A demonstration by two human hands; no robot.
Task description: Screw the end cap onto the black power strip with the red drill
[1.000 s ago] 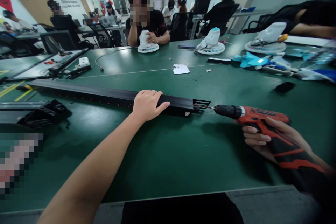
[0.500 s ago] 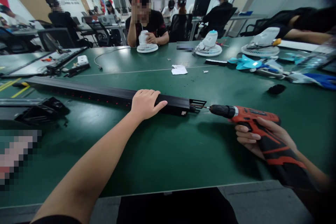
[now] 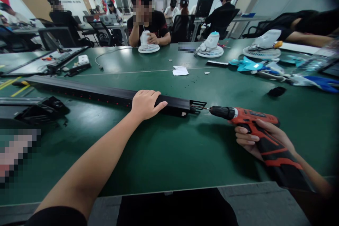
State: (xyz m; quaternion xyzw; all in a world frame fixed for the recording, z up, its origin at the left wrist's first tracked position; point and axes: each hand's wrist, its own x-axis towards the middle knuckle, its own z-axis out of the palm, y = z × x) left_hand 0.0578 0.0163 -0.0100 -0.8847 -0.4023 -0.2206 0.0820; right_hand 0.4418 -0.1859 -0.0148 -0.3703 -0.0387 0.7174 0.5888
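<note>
A long black power strip-like bar [image 3: 111, 93] with a row of small red marks along its near side lies across the green table. Over its right part my left hand [image 3: 145, 105] is wrapped, fingers across the top and thumb towards the right end. My right hand [image 3: 258, 137] grips a red and black cordless drill [image 3: 261, 118] by its handle, index finger near the trigger. The drill's long thin bit points left into the bar's right end, beside a slotted black bracket [image 3: 198, 103]. Where the tip of the bit meets the bar is too small to make out.
Black metal parts [image 3: 34, 109] lie at the left. Further back are white paper [image 3: 180, 71], a white power strip [image 3: 82, 60], fan parts [image 3: 210, 49] and blue gloves or wrapping [image 3: 249, 64]. A small black piece [image 3: 277, 91] rests beyond the drill. A person [image 3: 148, 24] sits opposite.
The drill and my right hand have shifted very slightly left in view, along with most of the near table scene. Both hands keep their grip.
</note>
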